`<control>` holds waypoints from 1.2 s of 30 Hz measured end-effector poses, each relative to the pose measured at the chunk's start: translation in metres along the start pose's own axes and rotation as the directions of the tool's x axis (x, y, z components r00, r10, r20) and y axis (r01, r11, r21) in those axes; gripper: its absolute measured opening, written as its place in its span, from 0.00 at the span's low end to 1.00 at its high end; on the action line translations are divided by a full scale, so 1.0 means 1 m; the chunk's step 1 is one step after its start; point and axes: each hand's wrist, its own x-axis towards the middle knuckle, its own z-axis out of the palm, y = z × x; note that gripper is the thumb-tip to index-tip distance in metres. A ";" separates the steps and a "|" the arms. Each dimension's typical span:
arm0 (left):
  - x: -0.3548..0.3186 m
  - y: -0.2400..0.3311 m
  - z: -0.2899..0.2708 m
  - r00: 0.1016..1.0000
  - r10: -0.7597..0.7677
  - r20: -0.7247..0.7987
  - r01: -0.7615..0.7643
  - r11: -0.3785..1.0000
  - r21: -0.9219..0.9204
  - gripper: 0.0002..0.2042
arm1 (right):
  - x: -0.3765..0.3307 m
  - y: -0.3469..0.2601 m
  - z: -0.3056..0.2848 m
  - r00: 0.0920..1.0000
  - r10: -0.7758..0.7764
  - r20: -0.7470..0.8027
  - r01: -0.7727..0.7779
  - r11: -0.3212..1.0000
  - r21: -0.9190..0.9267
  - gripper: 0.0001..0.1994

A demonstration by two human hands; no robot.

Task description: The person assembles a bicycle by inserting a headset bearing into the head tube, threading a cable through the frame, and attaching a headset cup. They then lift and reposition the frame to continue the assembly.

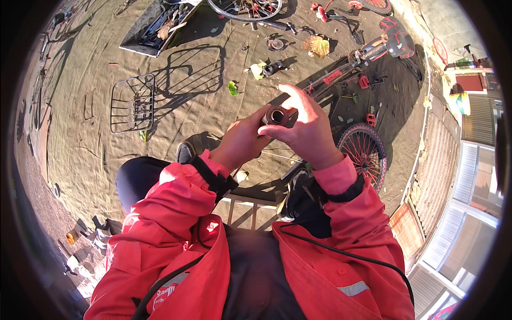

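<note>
In front of my body I hold a short, hollow, rusty-brown metal tube (277, 116), with its round open end facing up. My left hand (242, 137) is closed round its left side, and the fingers behind it are hidden. On the right, my right hand (309, 128) touches the tube, its thumb across the near rim and its lower fingers at the right side. The index finger of that hand stretches out past the far side of the tube. Just beyond lies a partly dismantled bicycle frame (341, 73) with a black and red saddle (397, 38).
A wire bicycle basket (133, 104) lies on the cloth ground sheet (80, 154) at left. Farther off are a box of tools and parts (154, 32) and a wheel (245, 8). A red-spoked wheel (362, 154) lies near my right forearm. Loose parts and leaves are scattered about.
</note>
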 end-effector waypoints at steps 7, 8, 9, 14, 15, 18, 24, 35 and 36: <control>-0.002 0.006 -0.004 0.995 0.092 -0.027 -0.093 0.993 -0.076 0.29 | 0.004 0.016 -0.010 0.973 -0.190 0.127 0.174 0.976 0.130 0.34; -0.001 0.006 -0.004 0.997 0.076 -0.023 -0.078 0.995 -0.067 0.28 | 0.004 0.016 -0.011 0.973 -0.192 0.127 0.176 0.977 0.122 0.33; -0.002 0.006 -0.004 0.998 0.061 -0.020 -0.062 0.996 -0.058 0.28 | 0.005 0.017 -0.010 0.973 -0.193 0.127 0.179 0.977 0.114 0.32; -0.002 0.004 -0.002 0.998 0.054 -0.024 -0.054 0.998 -0.037 0.29 | 0.006 0.013 -0.006 0.969 -0.243 0.035 0.243 0.970 0.018 0.32; -0.002 0.004 -0.002 0.998 0.058 -0.029 -0.059 0.997 -0.041 0.30 | 0.006 0.012 -0.005 0.970 -0.242 0.019 0.242 0.970 0.005 0.32; -0.002 0.005 -0.003 1.000 -0.003 -0.014 0.003 1.000 -0.024 0.28 | 0.005 0.009 0.001 0.987 -0.160 -0.006 0.160 0.987 0.013 0.33; -0.002 0.007 -0.005 0.999 -0.052 0.008 0.052 0.999 0.003 0.24 | 0.003 0.003 0.014 0.990 -0.088 -0.113 0.088 0.996 -0.002 0.34; 0.003 -0.016 -0.007 0.995 -0.006 0.097 0.029 0.972 -0.235 0.35 | 0.004 0.015 -0.010 0.969 -0.154 0.195 0.111 0.970 0.218 0.27; 0.004 -0.022 -0.008 0.986 -0.031 0.162 0.062 0.980 -0.190 0.34 | 0.003 0.015 -0.010 0.969 -0.152 0.194 0.108 0.969 0.222 0.27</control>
